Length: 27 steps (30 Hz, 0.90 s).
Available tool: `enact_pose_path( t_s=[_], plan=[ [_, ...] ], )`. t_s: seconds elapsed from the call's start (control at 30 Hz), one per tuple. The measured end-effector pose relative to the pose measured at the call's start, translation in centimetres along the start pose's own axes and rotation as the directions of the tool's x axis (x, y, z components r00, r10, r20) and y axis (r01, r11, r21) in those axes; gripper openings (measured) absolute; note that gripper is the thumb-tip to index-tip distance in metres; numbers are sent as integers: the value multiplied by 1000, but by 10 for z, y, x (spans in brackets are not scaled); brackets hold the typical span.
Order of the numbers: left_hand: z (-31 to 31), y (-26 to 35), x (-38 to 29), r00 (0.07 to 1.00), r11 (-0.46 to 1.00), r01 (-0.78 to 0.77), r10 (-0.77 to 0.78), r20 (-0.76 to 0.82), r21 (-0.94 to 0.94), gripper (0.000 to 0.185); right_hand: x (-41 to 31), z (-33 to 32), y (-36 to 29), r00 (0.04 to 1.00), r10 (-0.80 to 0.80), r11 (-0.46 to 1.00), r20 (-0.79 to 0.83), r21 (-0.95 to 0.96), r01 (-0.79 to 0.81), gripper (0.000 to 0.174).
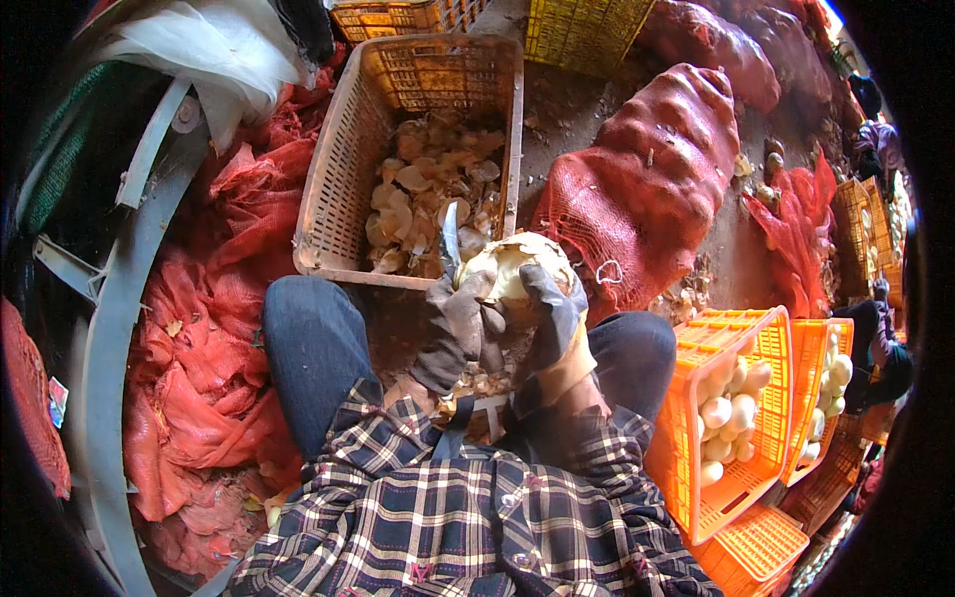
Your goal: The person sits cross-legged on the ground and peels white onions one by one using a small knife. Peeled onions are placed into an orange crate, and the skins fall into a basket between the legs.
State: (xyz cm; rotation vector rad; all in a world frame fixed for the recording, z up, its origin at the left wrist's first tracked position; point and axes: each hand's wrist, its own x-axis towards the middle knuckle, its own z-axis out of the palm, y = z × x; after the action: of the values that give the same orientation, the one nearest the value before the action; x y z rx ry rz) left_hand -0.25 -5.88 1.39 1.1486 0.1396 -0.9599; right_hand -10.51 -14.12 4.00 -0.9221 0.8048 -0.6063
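Note:
In front of the knees, my gloved left hand [462, 317] has its fingers closed on a knife, whose blade [450, 237] points up and away, and also touches the near left side of a large, pale, round root vegetable [515, 261]. My right hand [553, 302], in a dark-palmed glove with a yellowish cuff, grips that vegetable from the right, its thumb on top. The knife's handle is hidden by the fingers. Just beyond both hands stands a plastic crate [406, 282] holding thin, pale brown and cream peelings [418, 201].
A filled red mesh sack [642, 179] lies right of the crate. Orange crates [694, 515] with peeled pale vegetables [727, 418] stand at the right. Red mesh sacking [201, 358] and a curved metal frame [112, 336] are at the left. Other people sit at the far right.

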Motion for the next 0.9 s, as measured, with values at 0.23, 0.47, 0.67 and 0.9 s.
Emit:
enact_pose_path(
  t_s=[0.23,0.47,0.67,0.9],
  plan=[
    [-10,17,-11,987,955,159,-154,40,-252,12,5,-2,5,974,-181,966,140,-160,202,38],
    [-41,32,2,992,997,53,-59,-111,-52,29,2,-23,3,979,22,985,203,164,-57,43],
    [-133,56,30,790,815,494,-276,547,-302,38,12,-48,12,993,102,892,66,435,-121,44],
    [-29,55,9,858,514,-511,250,449,689,58,0,-32,-7,995,78,976,60,201,-89,43]
  ],
)
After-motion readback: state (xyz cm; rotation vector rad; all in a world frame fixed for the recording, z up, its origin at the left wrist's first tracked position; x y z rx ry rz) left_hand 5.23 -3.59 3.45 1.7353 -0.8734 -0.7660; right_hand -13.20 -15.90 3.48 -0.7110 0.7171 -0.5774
